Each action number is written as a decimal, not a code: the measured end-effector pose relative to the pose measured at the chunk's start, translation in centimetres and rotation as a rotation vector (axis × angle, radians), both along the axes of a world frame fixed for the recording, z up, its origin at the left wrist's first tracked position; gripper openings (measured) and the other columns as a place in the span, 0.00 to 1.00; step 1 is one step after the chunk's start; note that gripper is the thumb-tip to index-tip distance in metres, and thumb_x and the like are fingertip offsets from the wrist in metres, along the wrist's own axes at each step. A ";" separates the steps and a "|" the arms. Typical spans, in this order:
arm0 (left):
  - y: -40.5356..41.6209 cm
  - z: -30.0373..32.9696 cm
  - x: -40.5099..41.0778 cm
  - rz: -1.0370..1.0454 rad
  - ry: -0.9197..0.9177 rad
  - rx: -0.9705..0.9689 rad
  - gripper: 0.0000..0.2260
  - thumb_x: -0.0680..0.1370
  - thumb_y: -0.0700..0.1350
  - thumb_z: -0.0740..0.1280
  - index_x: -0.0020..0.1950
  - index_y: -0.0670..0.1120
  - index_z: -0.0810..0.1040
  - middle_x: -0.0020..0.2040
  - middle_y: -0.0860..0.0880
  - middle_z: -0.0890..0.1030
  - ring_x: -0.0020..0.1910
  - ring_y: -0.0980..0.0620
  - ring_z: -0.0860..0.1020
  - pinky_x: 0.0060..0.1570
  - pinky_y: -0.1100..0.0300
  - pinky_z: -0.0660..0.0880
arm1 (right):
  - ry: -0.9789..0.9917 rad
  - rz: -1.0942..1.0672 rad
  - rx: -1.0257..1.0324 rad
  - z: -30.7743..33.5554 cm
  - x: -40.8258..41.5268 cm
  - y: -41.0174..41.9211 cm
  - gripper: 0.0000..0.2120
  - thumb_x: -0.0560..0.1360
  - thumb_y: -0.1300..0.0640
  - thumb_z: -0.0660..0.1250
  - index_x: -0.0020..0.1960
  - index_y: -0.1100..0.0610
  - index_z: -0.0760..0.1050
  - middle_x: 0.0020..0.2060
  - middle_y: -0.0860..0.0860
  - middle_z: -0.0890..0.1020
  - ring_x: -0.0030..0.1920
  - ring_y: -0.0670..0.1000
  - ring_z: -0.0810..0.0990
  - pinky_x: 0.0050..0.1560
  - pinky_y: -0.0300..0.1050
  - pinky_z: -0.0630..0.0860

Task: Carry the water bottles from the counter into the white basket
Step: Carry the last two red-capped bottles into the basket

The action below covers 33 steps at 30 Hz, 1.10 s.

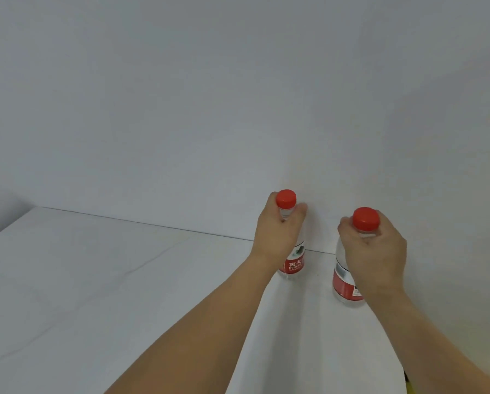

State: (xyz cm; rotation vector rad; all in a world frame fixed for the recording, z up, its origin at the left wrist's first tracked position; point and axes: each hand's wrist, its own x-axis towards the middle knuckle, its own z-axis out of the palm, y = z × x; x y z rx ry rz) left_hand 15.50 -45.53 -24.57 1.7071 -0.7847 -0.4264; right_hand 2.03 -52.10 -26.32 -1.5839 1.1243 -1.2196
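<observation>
One head-worn camera looks forward and down, close over a white counter (96, 280) meeting a wall (238, 95).

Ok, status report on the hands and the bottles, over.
Left hand grips left bottle at the neck. Right hand grips right bottle likewise. Both upright on white counter. Basket not in view; nothing in the way.

From my feed this looks like a bare staging room or plain test setup, though I cannot tell the kind of building. A smooth white counter (101, 280) runs to a blank pale grey wall (209, 95), meeting it in one thin seam. The only goods in sight are two red-capped water bottles (293, 263), ordinary shop stock with red labels.
</observation>
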 end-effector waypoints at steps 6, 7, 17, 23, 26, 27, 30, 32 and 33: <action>-0.8 -1.6 0.2 0.016 -0.007 -0.147 0.06 0.75 0.50 0.68 0.45 0.49 0.75 0.41 0.44 0.79 0.38 0.52 0.77 0.46 0.52 0.78 | -0.044 0.028 -0.046 -0.6 0.6 -0.6 0.09 0.67 0.47 0.67 0.37 0.52 0.73 0.28 0.50 0.75 0.32 0.54 0.74 0.36 0.46 0.72; -0.9 -1.7 0.2 0.020 -0.003 -0.153 0.06 0.75 0.50 0.68 0.45 0.49 0.75 0.40 0.45 0.79 0.38 0.53 0.77 0.45 0.54 0.78 | -0.042 0.033 -0.050 -0.6 0.7 -0.7 0.09 0.67 0.47 0.67 0.36 0.52 0.72 0.27 0.50 0.75 0.32 0.54 0.74 0.36 0.46 0.72; -0.8 -1.9 -0.2 0.052 0.009 -0.191 0.03 0.73 0.47 0.68 0.43 0.49 0.76 0.36 0.52 0.78 0.36 0.55 0.76 0.41 0.60 0.77 | -0.045 0.027 -0.062 -0.5 1.3 -0.6 0.09 0.67 0.47 0.67 0.34 0.51 0.71 0.26 0.49 0.74 0.31 0.54 0.73 0.36 0.45 0.72; 1.1 -0.3 -0.7 0.065 0.033 -0.114 0.06 0.71 0.46 0.67 0.40 0.44 0.73 0.33 0.54 0.73 0.33 0.57 0.71 0.36 0.65 0.72 | -0.003 0.016 0.013 1.0 0.5 0.9 0.10 0.65 0.51 0.66 0.35 0.57 0.71 0.28 0.56 0.74 0.33 0.60 0.72 0.37 0.52 0.73; 4.5 0.9 -1.0 0.134 0.074 -0.097 0.06 0.72 0.43 0.68 0.40 0.43 0.73 0.33 0.51 0.74 0.33 0.57 0.72 0.36 0.66 0.71 | 0.041 0.070 0.067 2.7 -0.6 3.8 0.08 0.64 0.51 0.66 0.34 0.55 0.69 0.23 0.49 0.69 0.27 0.48 0.66 0.32 0.47 0.69; 6.0 1.5 -1.0 0.152 0.088 -0.083 0.06 0.72 0.43 0.68 0.41 0.42 0.74 0.35 0.48 0.76 0.34 0.57 0.73 0.37 0.64 0.72 | 0.063 0.092 0.082 3.5 -0.9 5.0 0.08 0.63 0.51 0.65 0.33 0.53 0.69 0.22 0.47 0.68 0.25 0.46 0.65 0.30 0.45 0.67; 10.7 4.3 -1.5 0.194 0.085 -0.071 0.04 0.71 0.45 0.68 0.41 0.45 0.76 0.41 0.45 0.81 0.37 0.56 0.77 0.41 0.60 0.75 | 0.090 0.138 0.116 6.8 -1.1 8.0 0.09 0.62 0.50 0.64 0.32 0.55 0.68 0.21 0.45 0.68 0.24 0.46 0.64 0.28 0.43 0.65; 14.3 7.3 -2.3 0.245 0.057 -0.090 0.03 0.71 0.46 0.68 0.40 0.48 0.77 0.40 0.48 0.82 0.37 0.58 0.78 0.39 0.65 0.75 | 0.084 0.177 0.126 10.3 -1.1 10.2 0.11 0.61 0.50 0.64 0.33 0.58 0.69 0.22 0.48 0.69 0.26 0.47 0.65 0.30 0.44 0.66; 16.2 9.1 -2.8 0.274 0.040 -0.107 0.02 0.71 0.45 0.69 0.39 0.49 0.77 0.39 0.49 0.82 0.37 0.58 0.78 0.38 0.67 0.74 | 0.081 0.204 0.132 12.4 -1.2 11.4 0.12 0.61 0.50 0.64 0.34 0.60 0.71 0.24 0.51 0.72 0.27 0.49 0.67 0.31 0.44 0.68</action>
